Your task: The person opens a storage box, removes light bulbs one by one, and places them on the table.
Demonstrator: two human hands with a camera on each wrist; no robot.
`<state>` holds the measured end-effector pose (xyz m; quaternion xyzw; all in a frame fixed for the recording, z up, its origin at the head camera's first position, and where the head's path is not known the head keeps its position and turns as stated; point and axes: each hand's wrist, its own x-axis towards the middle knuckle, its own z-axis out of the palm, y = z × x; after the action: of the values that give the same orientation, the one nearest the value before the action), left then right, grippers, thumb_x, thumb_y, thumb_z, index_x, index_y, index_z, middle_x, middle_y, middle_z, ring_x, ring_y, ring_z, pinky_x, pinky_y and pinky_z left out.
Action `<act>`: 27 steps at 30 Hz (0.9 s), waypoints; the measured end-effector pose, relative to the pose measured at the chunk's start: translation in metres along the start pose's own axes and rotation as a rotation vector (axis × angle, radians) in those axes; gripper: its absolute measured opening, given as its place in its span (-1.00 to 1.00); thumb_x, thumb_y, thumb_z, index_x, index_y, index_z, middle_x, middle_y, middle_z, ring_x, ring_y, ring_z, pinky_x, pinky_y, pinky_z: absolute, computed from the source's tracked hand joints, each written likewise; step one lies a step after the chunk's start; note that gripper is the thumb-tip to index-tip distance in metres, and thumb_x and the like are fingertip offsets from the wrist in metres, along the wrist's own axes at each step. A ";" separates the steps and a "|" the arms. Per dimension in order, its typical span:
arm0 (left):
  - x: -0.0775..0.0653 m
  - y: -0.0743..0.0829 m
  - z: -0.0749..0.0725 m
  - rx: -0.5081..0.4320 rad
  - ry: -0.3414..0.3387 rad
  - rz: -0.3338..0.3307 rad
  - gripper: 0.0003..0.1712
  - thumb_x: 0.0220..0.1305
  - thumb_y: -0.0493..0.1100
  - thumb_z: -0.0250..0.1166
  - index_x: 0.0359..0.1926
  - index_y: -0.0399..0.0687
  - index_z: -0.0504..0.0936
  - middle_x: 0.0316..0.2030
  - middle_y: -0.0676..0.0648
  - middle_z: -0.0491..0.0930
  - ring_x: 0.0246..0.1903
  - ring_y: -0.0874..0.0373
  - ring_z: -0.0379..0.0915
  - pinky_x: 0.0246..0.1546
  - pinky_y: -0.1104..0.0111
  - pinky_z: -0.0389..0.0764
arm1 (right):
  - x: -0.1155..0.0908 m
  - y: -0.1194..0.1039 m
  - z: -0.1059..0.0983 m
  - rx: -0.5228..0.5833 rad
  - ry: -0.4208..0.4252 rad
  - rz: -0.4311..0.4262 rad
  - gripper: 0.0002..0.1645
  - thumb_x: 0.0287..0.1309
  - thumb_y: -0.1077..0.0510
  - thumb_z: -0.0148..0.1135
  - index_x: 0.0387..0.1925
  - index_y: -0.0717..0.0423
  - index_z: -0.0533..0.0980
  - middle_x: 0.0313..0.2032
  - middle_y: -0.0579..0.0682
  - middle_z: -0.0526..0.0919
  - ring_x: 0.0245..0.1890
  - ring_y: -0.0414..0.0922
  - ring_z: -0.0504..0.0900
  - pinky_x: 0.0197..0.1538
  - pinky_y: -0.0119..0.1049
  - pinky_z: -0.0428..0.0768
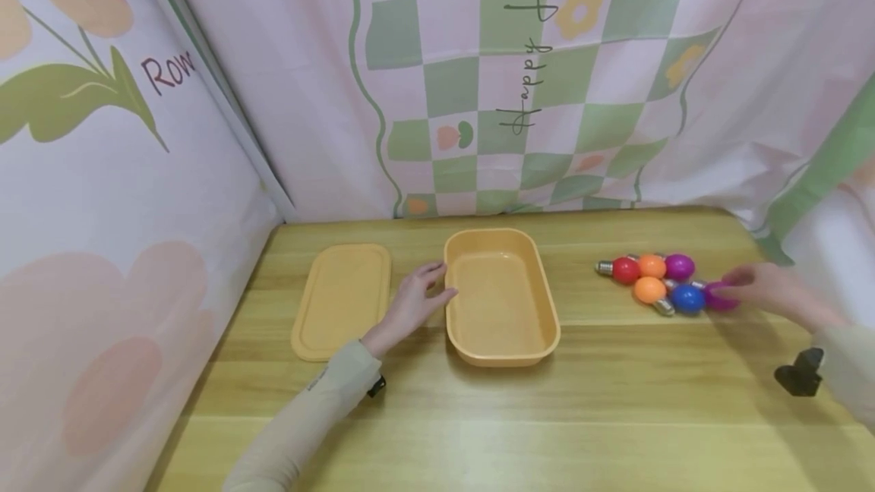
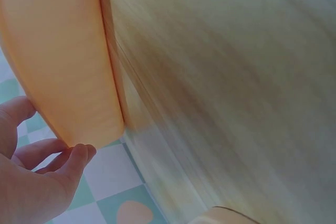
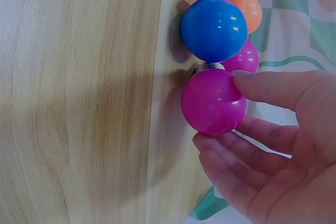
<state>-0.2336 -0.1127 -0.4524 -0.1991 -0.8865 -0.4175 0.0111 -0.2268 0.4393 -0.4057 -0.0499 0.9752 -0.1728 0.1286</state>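
On the right, my right hand holds a purple light bulb by its round globe, thumb on one side and fingers on the other. A blue bulb lies right beside it, at the purple bulb's metal screw base. My left hand is at the left rim of a deep yellow-orange plastic box. Its thumb reaches over the rim, and the relaxed fingertips touch the box's edge. Nothing lies inside the box.
Beside the blue bulb are a red bulb, an orange bulb, another orange one and a second purple bulb. A flat yellow lid lies left of the box. Printed curtains hang behind the wooden table.
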 end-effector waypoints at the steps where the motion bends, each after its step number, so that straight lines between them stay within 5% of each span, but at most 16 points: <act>1: 0.000 0.000 0.000 -0.003 0.000 0.003 -0.36 0.35 -0.09 0.30 0.31 -0.40 0.40 0.36 -0.34 0.36 0.23 -0.23 0.48 0.24 0.11 0.62 | 0.000 0.000 0.000 0.000 0.000 -0.003 -0.23 0.31 -0.17 0.19 0.01 0.57 0.47 -0.19 0.38 0.69 -0.21 0.27 0.65 -0.20 0.19 0.61; 11: 0.000 0.001 -0.001 -0.006 -0.005 0.002 -0.35 0.36 -0.08 0.29 0.32 -0.38 0.39 0.37 -0.32 0.36 0.21 -0.23 0.50 0.22 0.12 0.63 | 0.003 0.001 0.003 -0.008 0.007 -0.019 -0.27 0.31 -0.14 0.19 -0.04 0.57 0.51 -0.26 0.30 0.72 -0.28 0.16 0.68 -0.25 0.07 0.67; 19: -0.001 0.002 0.000 -0.004 0.006 -0.004 -0.35 0.35 -0.07 0.30 0.32 -0.37 0.40 0.37 -0.33 0.36 0.20 -0.25 0.51 0.22 0.09 0.63 | 0.003 0.000 0.002 -0.007 0.003 -0.020 -0.21 0.32 -0.13 0.18 0.04 0.65 0.42 -0.13 0.53 0.62 -0.13 0.43 0.58 -0.14 0.28 0.59; 27: -0.001 0.001 0.000 0.005 0.006 -0.001 -0.35 0.36 -0.06 0.29 0.32 -0.36 0.40 0.37 -0.31 0.37 0.19 -0.22 0.52 0.21 0.12 0.64 | 0.003 0.002 0.002 -0.008 -0.008 -0.027 -0.24 0.35 -0.09 0.15 0.04 0.66 0.40 -0.08 0.59 0.57 -0.09 0.49 0.54 -0.14 0.30 0.59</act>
<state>-0.2324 -0.1124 -0.4519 -0.1973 -0.8877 -0.4157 0.0140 -0.2291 0.4399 -0.4090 -0.0640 0.9746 -0.1705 0.1299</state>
